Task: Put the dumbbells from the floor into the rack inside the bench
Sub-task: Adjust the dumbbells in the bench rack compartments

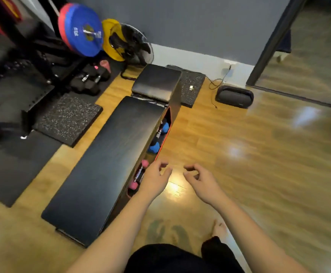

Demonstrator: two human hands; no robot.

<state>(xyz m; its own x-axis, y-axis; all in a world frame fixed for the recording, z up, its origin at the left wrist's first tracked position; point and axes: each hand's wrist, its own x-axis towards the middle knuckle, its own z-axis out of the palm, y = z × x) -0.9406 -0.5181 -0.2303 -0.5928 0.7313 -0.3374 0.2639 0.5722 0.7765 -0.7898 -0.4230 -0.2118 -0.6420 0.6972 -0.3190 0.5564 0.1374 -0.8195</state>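
Observation:
A long black padded bench (109, 154) lies on the wooden floor, its open right side edged in red. Inside that side, blue dumbbells (154, 147) sit toward the far end and pink dumbbells (135, 185) sit nearer me, partly hidden by the bench top. My left hand (155, 177) hovers just beside the opening by the pink dumbbells, fingers loosely curled, holding nothing. To its right, my right hand (199, 177) hangs over the bare floor, fingers loosely curled and empty. No dumbbell shows on the floor close to my hands.
Black hex dumbbells (89, 79) and a weight rack with blue and yellow plates (82, 32) stand at the back left on dark mats. A fan (135, 46), a black speaker (234, 96) with cable, and a speckled mat (192, 85) lie beyond the bench. My bare foot (218, 228) is below my hands.

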